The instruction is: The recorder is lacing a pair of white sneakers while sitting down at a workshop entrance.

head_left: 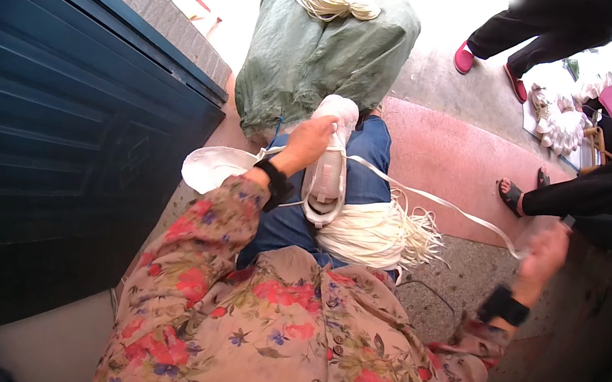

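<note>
A white shoe [328,174] lies lengthwise over my lap, its toe pointing away from me and its opening toward me. My left hand [308,144] is closed on the shoe's left side near the toe. From the shoe a white shoelace [451,202] runs out to the right, up to my raised right hand [544,252], whose fingers are closed on it. A small greyish piece [568,222] sticks up from that hand; its kind I cannot make out. Beside the shoe, a thick bundle of cream laces [371,232] rests across my right thigh.
A green woven sack [318,58] stands ahead, topped by another lace bundle [334,1]. A white rounded object [210,167] is left of my knee. A dark blue panelled door [79,118] borders the left. Two people are at the right, near a pile of white shoes [558,122].
</note>
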Demonstrator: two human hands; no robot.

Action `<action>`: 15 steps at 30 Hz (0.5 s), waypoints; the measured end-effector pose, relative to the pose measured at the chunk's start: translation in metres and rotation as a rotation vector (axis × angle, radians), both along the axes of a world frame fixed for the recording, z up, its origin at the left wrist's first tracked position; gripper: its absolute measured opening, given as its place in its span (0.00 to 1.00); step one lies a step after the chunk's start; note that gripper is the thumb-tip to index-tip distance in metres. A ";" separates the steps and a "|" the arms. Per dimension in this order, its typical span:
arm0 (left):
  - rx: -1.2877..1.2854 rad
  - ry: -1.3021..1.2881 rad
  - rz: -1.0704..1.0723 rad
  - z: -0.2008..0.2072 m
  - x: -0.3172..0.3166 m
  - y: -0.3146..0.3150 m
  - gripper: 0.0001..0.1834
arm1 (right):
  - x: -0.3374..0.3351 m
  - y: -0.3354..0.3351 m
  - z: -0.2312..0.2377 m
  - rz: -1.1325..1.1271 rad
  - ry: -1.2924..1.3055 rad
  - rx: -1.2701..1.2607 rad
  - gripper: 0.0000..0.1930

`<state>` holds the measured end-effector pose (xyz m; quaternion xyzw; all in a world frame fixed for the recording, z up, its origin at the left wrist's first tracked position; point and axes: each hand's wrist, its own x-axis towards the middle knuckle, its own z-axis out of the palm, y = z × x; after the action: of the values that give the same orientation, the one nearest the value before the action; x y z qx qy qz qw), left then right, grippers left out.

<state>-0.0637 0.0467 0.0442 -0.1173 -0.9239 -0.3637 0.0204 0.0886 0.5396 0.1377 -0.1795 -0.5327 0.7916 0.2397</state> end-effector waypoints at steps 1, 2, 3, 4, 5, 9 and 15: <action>0.058 -0.040 0.029 -0.005 0.006 -0.006 0.16 | -0.014 -0.042 -0.027 0.128 -0.070 0.140 0.07; 0.118 -0.073 0.051 -0.010 0.015 -0.013 0.18 | -0.036 -0.078 -0.049 0.096 -0.354 0.450 0.09; 0.213 -0.026 0.055 -0.015 0.024 -0.020 0.19 | -0.043 -0.121 -0.073 0.235 -0.187 0.945 0.11; 0.162 -0.123 0.070 -0.019 0.034 -0.027 0.21 | -0.057 -0.161 -0.094 0.237 0.150 1.895 0.13; 0.197 -0.174 0.072 -0.022 0.043 -0.032 0.24 | -0.060 -0.212 -0.117 0.461 0.059 1.755 0.13; 0.360 -0.449 0.015 -0.025 0.068 -0.047 0.12 | -0.065 -0.323 -0.146 0.986 -0.306 0.959 0.37; 0.187 -0.421 0.166 -0.022 0.068 -0.051 0.11 | -0.057 -0.341 -0.123 0.954 -0.328 1.018 0.32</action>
<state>0.0046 -0.0039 0.0224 0.0399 -0.8767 -0.4609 -0.1317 0.0319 0.1984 0.0150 0.0905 -0.8854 0.4262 -0.1616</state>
